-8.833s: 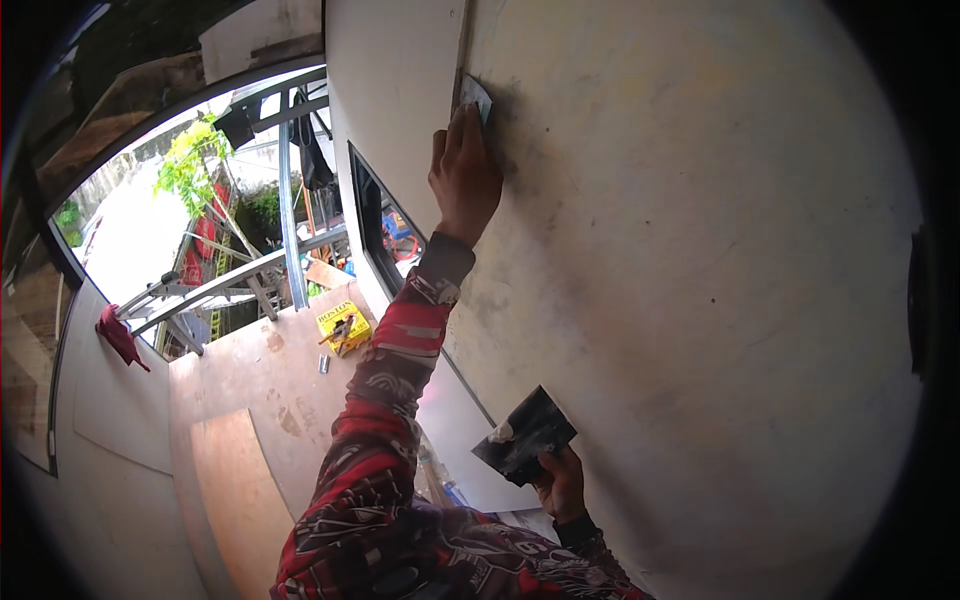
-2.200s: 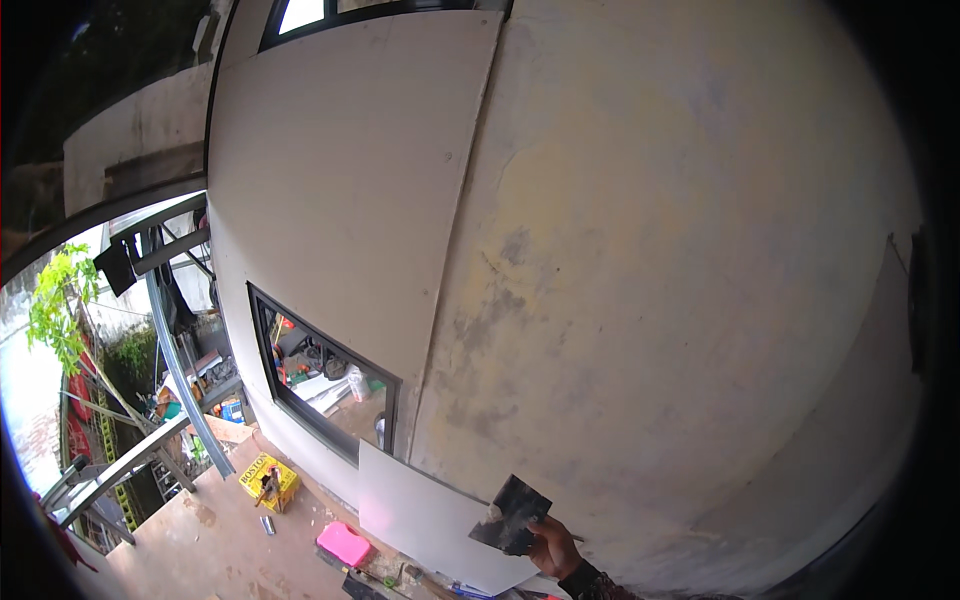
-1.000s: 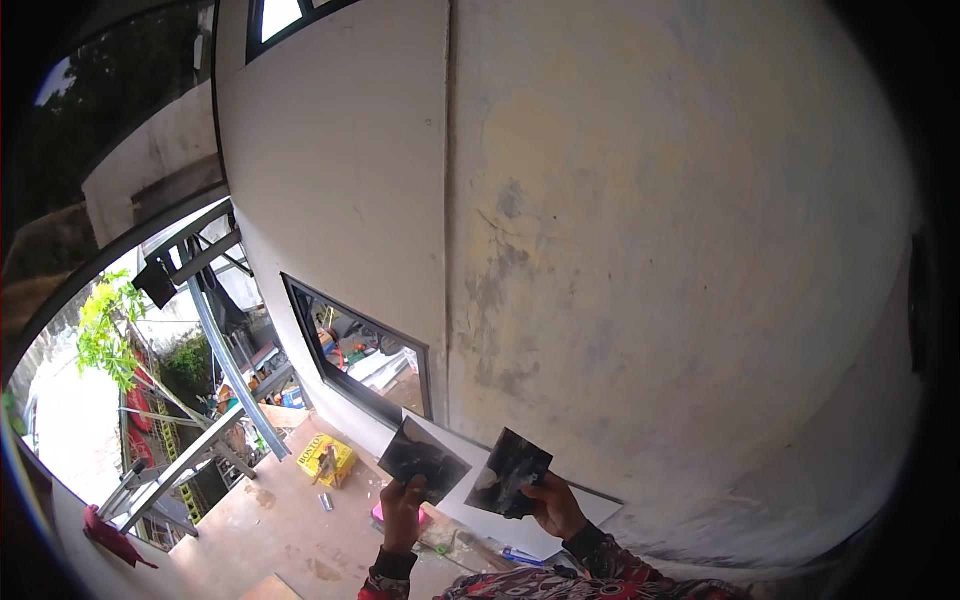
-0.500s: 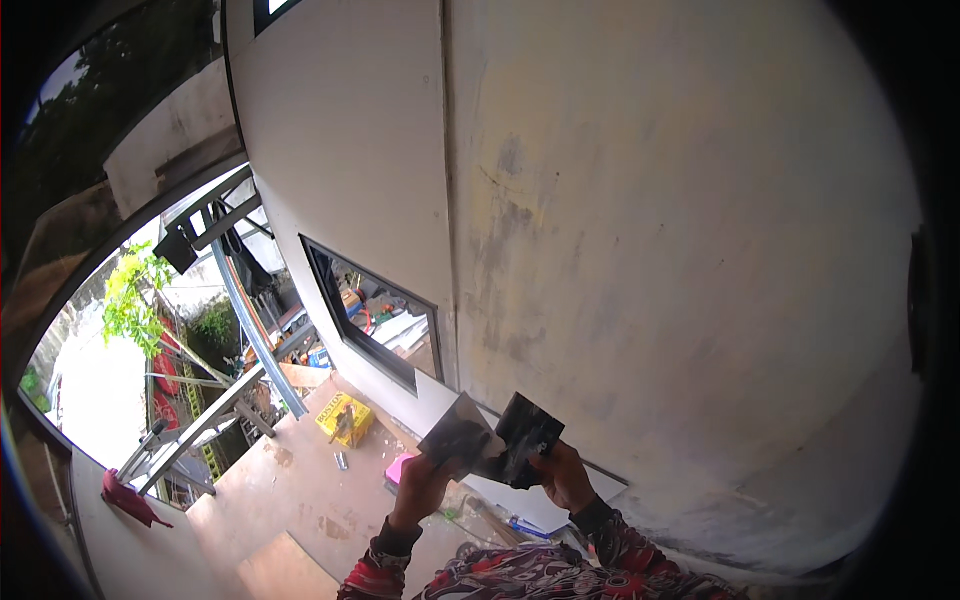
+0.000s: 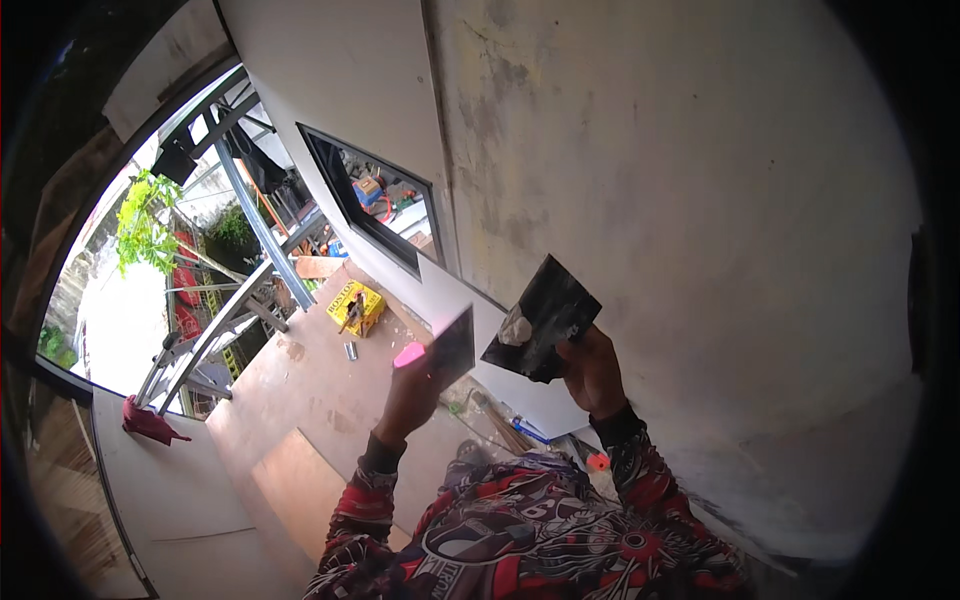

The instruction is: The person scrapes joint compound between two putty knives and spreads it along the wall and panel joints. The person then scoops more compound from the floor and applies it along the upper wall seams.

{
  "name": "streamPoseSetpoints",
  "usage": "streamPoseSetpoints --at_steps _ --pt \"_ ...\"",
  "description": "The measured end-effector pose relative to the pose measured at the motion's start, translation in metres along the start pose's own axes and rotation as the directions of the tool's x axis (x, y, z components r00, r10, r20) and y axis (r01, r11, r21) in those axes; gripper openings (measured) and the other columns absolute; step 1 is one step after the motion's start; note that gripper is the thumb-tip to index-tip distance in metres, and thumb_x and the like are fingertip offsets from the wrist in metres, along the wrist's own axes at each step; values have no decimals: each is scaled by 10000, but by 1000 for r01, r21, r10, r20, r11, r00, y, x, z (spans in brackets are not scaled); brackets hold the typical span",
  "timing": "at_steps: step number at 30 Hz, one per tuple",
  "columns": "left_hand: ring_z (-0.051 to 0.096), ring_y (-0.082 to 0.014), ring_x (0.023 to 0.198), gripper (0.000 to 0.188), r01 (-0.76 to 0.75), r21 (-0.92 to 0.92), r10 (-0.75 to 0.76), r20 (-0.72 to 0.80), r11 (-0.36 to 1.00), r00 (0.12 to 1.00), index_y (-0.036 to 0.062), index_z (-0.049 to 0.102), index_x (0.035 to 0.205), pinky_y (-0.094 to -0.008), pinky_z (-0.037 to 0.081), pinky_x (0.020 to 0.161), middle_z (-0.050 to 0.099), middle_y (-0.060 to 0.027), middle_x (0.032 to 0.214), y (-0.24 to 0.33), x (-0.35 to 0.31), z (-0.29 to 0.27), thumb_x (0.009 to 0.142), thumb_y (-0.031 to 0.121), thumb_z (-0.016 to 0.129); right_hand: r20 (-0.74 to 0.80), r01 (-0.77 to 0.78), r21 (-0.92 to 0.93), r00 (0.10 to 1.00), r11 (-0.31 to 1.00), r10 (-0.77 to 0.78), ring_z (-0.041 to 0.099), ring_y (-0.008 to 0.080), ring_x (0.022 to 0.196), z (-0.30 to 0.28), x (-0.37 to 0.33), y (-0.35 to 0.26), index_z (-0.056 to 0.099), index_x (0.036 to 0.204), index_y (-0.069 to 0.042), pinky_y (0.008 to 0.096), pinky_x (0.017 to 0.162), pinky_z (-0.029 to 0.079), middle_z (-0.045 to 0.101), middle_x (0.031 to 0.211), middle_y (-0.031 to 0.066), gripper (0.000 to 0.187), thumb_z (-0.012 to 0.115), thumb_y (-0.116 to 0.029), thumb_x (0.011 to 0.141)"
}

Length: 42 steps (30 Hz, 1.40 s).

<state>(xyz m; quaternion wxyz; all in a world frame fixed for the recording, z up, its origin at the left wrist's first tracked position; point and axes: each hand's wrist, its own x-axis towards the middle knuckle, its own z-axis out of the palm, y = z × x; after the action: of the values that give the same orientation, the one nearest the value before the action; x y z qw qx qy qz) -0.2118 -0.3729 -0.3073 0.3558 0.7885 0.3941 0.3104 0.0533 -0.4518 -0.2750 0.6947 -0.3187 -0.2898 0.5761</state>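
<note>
the left hand (image 5: 408,395) is clenched around the lower end of a small dark flat-bladed putty scraper with a pink handle tip (image 5: 447,347), while the right hand (image 5: 592,372) grasps a wider dark metal plaster blade smeared with pale filler (image 5: 541,320) by its lower edge. both tools are held in the air in front of the rough, stained grey plastered wall (image 5: 680,200), just beside each other, their near edges close but whether they touch cannot be told.

both blades look thin, light and stiff, probably with a little spring at the free edge; the filler on the wider one would be soft and wet, so its face is likely slippery and best left untouched. the safe place to hold each seems to be the handle end, where the hands already are.

the wider blade's long axis runs slanting from lower left to upper right, its free corner pointing up toward the wall. the scraper's blade points up and right, toward the wider blade.

below lie a brown plywood floor (image 5: 300,400) and a yellow box (image 5: 355,303) near a dark-framed window opening (image 5: 375,205).
</note>
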Motion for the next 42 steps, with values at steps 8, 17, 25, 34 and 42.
streamPoseSetpoints --at_steps 8,17,25,34,42 --pt "645 -162 989 373 -39 -806 -152 -159 590 975 -43 596 1230 -301 517 847 670 -76 1075 7 8 -15 863 -65 532 64 -95 -32 993 995 97 703 243 936 -20 -4 -9 502 1271 66 391 759 645 633 1156 149 383 598 -11 908" --pt "686 -240 839 288 -146 75 142 54 986 988 8 641 1155 -322 523 765 696 -159 938 41 6 -8 867 11 626 8 -111 -79 994 991 111 693 221 967 -27 -5 -8 542 1252 40 376 845 614 649 1131 117 354 607 -4 906" --pt "627 -156 733 220 -59 -54 67 139 997 988 -7 644 1115 -301 509 645 666 -151 890 -28 10 20 907 11 576 10 8 -88 1000 996 -7 679 202 974 -29 -14 -18 565 1228 25 366 844 589 649 1132 93 328 622 -80 923" --pt "640 -259 888 383 26 -568 -21 16 822 1000 -67 605 1188 -346 557 676 652 -192 1083 -11 26 69 963 241 564 -164 265 -547 896 794 -412 546 239 641 -58 -40 46 577 906 16 397 635 457 575 703 138 230 628 -209 908" --pt "630 -239 867 229 30 -666 277 350 746 895 10 626 1020 -323 559 687 663 -132 1008 19 68 121 928 219 640 -31 126 -963 828 240 -560 591 421 738 -53 -99 51 500 1245 -29 488 673 472 631 781 196 304 507 -125 957"
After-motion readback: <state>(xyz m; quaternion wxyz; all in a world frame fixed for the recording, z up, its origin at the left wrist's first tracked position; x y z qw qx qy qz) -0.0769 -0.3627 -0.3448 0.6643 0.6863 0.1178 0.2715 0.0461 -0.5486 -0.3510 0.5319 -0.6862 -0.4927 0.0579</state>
